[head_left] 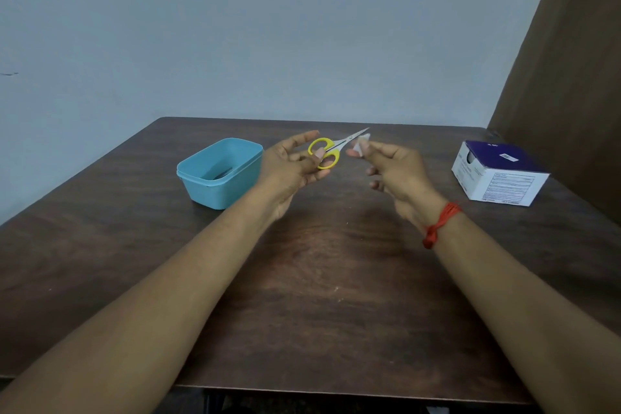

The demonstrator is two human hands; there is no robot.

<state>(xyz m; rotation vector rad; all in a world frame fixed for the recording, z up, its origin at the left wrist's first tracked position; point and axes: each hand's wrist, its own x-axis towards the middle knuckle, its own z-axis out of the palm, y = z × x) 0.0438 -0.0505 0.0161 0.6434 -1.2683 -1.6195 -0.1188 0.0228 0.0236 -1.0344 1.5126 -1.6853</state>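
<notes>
Left hand (295,166): thumb through yellow loop of scissors (339,146), other fingers (300,138) spread loose; blades nearly shut, held above tabletop (302,279). Right hand (398,168): fingers pinch small white piece (363,144) at blade tips, likely presenting it for cut.

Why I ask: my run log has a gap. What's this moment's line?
left hand: holds yellow scissors | right hand: pinches white piece at blade tips | both above table
</notes>
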